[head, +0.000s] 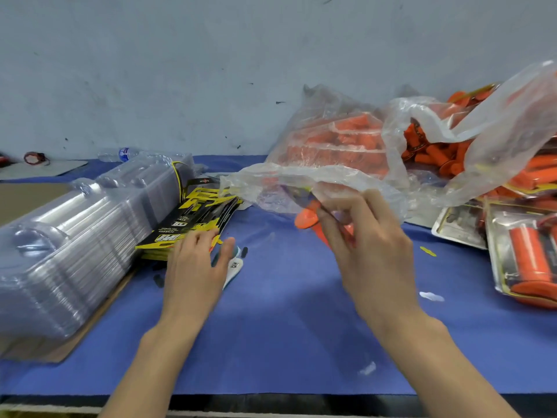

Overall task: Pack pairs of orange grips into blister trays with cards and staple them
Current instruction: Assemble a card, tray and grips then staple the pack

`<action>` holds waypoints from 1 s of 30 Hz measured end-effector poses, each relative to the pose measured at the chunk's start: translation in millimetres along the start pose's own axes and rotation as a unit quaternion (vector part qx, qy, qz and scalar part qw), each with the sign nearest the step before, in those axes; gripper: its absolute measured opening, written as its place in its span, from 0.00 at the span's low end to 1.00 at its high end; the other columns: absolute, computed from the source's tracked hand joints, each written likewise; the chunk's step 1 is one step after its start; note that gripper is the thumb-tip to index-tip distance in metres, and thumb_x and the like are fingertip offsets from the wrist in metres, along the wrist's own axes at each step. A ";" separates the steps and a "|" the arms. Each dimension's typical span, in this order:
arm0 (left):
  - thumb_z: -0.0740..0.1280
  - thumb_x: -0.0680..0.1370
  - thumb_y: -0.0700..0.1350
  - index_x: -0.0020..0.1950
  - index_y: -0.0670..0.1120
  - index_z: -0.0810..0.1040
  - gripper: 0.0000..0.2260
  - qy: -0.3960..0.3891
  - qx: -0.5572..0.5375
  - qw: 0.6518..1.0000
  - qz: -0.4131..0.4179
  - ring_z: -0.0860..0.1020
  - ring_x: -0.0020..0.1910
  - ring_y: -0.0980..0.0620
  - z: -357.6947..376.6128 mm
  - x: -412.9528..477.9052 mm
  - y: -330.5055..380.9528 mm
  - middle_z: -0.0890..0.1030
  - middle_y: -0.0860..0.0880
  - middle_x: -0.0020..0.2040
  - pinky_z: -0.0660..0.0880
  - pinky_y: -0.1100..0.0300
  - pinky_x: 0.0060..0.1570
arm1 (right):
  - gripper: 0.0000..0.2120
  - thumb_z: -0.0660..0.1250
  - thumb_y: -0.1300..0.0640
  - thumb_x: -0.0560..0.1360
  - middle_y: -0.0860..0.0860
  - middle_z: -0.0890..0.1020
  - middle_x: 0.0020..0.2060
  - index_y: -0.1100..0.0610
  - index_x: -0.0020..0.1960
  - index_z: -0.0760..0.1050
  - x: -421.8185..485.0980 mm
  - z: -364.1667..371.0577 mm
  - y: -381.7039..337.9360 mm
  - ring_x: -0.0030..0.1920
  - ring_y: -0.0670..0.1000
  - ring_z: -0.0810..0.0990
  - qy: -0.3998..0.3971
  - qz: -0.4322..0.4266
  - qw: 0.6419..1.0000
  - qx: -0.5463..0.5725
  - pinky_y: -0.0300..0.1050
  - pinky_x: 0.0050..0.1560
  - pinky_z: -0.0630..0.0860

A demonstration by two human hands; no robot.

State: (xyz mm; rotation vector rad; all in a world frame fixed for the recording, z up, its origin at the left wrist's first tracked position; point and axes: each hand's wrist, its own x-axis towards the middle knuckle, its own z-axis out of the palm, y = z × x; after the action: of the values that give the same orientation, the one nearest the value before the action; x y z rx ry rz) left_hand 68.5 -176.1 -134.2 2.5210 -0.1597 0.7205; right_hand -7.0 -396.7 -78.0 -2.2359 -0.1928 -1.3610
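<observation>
The orange grips (307,220) are up off the blue table cover (286,327) at centre, pinched in the curled fingers of the right hand (370,245), with the loose mouth of a clear plastic bag (301,182) sagging over them and hiding their far ends. The left hand (193,263) lies with straight, spread fingers on the yellow-and-black cards (193,215), its thumb covering part of a white stapler (233,267). Stacked clear blister trays (75,236) lie far left and finished packs (524,257) far right.
</observation>
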 end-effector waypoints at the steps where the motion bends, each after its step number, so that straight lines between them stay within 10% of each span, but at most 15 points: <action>1: 0.55 0.80 0.63 0.64 0.49 0.77 0.24 0.029 -0.104 0.994 0.016 0.74 0.60 0.51 -1.6 -2.1 12.5 0.78 0.53 0.59 0.69 0.58 0.59 | 0.02 0.67 0.53 0.78 0.44 0.73 0.40 0.49 0.46 0.75 8.2 -6.5 -3.3 0.38 0.43 0.72 0.005 0.031 0.998 0.055 0.37 0.37 0.67; 7: 0.55 0.79 0.66 0.53 0.57 0.82 0.21 -0.147 -0.456 0.878 -0.008 0.81 0.47 0.62 -1.9 -17.2 76.0 0.85 0.56 0.47 0.74 0.69 0.44 | 0.16 0.66 0.44 0.77 0.68 0.79 0.44 0.58 0.48 0.78 31.0 -13.9 19.7 0.39 0.57 0.76 -0.052 0.288 0.874 0.388 0.61 0.43 0.76; 12: 0.56 0.72 0.70 0.43 0.46 0.80 0.29 -0.139 -0.465 0.867 -0.110 0.79 0.34 0.55 16.2 -24.1 98.0 0.81 0.49 0.34 0.75 0.61 0.36 | 0.16 0.64 0.44 0.78 0.54 0.86 0.47 0.56 0.53 0.81 11.2 -8.0 43.1 0.46 0.54 0.86 -0.091 0.472 0.731 0.484 0.46 0.40 0.82; 17: 0.54 0.74 0.72 0.39 0.52 0.86 0.30 -0.215 -0.446 0.840 -0.223 0.84 0.39 0.54 25.0 -22.6 109.6 0.86 0.51 0.38 0.78 0.58 0.44 | 0.19 0.64 0.41 0.77 0.53 0.87 0.40 0.56 0.48 0.83 5.6 -11.1 59.7 0.36 0.52 0.86 -0.049 0.554 0.706 0.439 0.43 0.28 0.79; 21: 0.57 0.75 0.68 0.43 0.57 0.86 0.22 -0.279 -0.466 0.826 -0.152 0.85 0.41 0.53 23.1 -28.6 111.7 0.87 0.50 0.41 0.76 0.60 0.39 | 0.19 0.66 0.40 0.76 0.53 0.86 0.37 0.56 0.47 0.82 7.4 -18.5 74.2 0.32 0.52 0.85 0.010 0.606 0.670 0.429 0.42 0.25 0.77; 26: 0.59 0.77 0.65 0.41 0.56 0.86 0.20 -0.153 -0.530 0.809 -0.201 0.85 0.39 0.50 22.8 -22.8 117.9 0.87 0.48 0.41 0.79 0.57 0.36 | 0.26 0.57 0.34 0.78 0.49 0.87 0.39 0.55 0.47 0.82 -10.2 -9.0 72.9 0.42 0.51 0.86 -0.058 0.588 0.708 0.387 0.49 0.47 0.81; 30: 0.58 0.80 0.62 0.40 0.55 0.87 0.21 -0.170 -0.579 0.753 -0.264 0.86 0.39 0.47 22.7 -21.2 118.2 0.87 0.45 0.43 0.78 0.57 0.32 | 0.24 0.54 0.34 0.79 0.47 0.85 0.33 0.49 0.44 0.81 -24.3 -7.5 64.1 0.36 0.48 0.85 -0.073 0.567 0.737 0.360 0.38 0.30 0.78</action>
State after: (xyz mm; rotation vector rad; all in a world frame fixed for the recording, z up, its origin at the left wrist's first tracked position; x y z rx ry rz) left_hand 32.1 -290.1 -109.7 1.3180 0.0075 -0.1285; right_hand -0.8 -452.1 -118.7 -1.2863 0.4682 -0.3010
